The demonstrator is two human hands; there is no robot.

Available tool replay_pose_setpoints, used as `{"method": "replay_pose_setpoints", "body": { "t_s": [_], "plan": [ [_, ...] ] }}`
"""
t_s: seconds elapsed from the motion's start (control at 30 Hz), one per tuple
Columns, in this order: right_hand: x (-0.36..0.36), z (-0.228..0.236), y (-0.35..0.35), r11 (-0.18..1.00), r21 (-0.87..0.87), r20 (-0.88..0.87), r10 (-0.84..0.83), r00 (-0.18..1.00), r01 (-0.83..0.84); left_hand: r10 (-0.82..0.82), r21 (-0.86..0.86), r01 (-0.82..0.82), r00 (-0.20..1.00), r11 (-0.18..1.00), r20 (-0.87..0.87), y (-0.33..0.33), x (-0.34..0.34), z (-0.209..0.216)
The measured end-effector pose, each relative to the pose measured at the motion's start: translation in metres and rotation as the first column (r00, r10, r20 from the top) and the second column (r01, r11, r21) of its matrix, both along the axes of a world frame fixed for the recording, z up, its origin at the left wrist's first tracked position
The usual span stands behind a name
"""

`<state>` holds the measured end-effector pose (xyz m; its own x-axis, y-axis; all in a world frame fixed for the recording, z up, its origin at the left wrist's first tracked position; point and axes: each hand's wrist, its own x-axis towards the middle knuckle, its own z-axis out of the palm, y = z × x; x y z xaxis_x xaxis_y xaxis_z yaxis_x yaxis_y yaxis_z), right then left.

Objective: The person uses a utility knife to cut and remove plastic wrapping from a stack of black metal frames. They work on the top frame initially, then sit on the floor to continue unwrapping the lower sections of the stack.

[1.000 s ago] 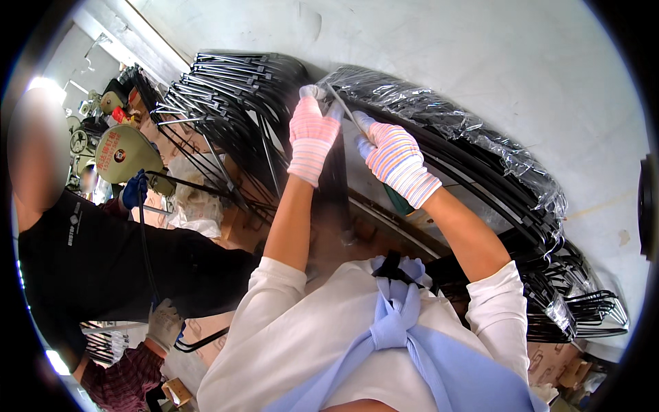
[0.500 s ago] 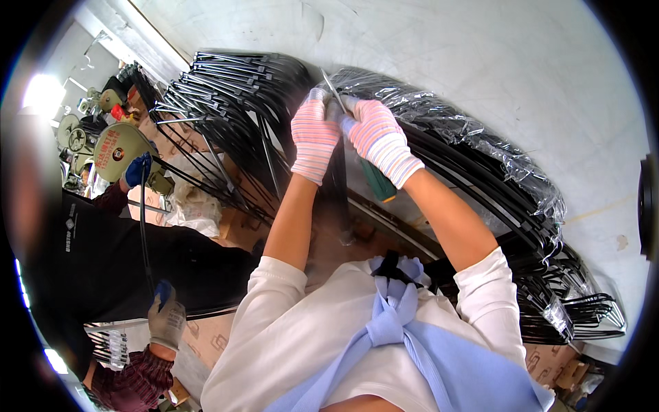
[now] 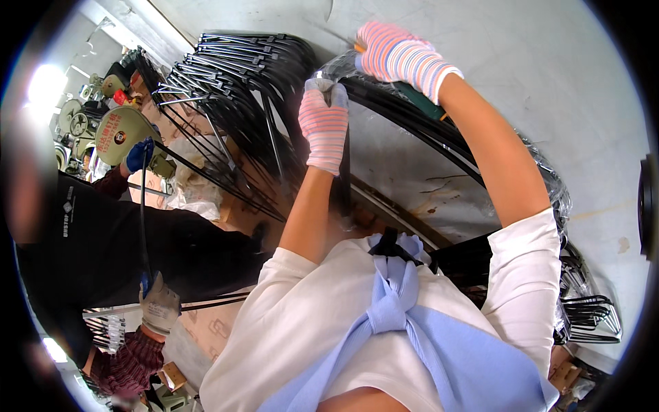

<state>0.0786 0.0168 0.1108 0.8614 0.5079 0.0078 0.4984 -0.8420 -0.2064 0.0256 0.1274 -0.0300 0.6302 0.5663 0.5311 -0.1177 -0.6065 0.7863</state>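
Note:
My left hand [image 3: 324, 127], in a pink-striped work glove, is closed at its fingertips on clear plastic film [image 3: 336, 66] at the near end of a wrapped bundle of black rods [image 3: 425, 127]. My right hand [image 3: 408, 62], in a matching glove, is raised farther right above that bundle. It is closed around a tool with a green handle [image 3: 420, 101], whose rear end sticks out below the palm. The tool's metal shaft is hidden in this view. Against my left hand's far side stands a fanned stack of bent black rods [image 3: 254, 75].
At the left, a person in black [image 3: 130, 240] holds a thin black rod [image 3: 143, 220] in gloved hands. Behind stands a machine with a round beige cover [image 3: 120, 136]. More black bent rods [image 3: 590, 312] lie at the lower right. A pale wall-like surface [image 3: 549, 69] spans the far side.
My hands have come apart. The right hand has moved up and right with the green-handled tool, over the bundle, while the left stays near the film. The metal shaft has gone from sight.

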Motion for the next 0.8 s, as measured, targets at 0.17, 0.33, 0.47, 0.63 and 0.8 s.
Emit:
{"method": "replay_pose_setpoints", "body": {
  "t_s": [0.17,0.33,0.47,0.63,0.8],
  "plan": [
    [0.012,-0.031,0.01,0.996,-0.088,-0.067,-0.014,0.998,0.008,0.155,0.426,-0.046,0.962,0.903,-0.223,0.004,0.008,0.028],
    [0.006,-0.031,0.03,0.995,-0.08,0.012,0.056,0.998,-0.055,0.176,0.374,-0.078,0.956,0.924,-0.235,0.012,0.009,0.02],
    [0.009,-0.037,0.039,0.996,-0.026,0.04,0.081,0.996,-0.08,0.224,0.237,-0.19,0.967,0.953,-0.125,0.02,0.011,-0.008],
    [0.015,-0.038,0.034,0.999,0.003,0.094,0.05,0.994,-0.05,-0.167,-0.535,0.162,0.985,0.829,0.04,0.015,-0.014,-0.025],
    [0.012,-0.03,0.038,1.0,0.017,0.04,-0.001,0.999,0.001,-0.17,-0.67,0.105,0.985,0.734,-0.032,0.015,-0.008,-0.035]
  ]
}}
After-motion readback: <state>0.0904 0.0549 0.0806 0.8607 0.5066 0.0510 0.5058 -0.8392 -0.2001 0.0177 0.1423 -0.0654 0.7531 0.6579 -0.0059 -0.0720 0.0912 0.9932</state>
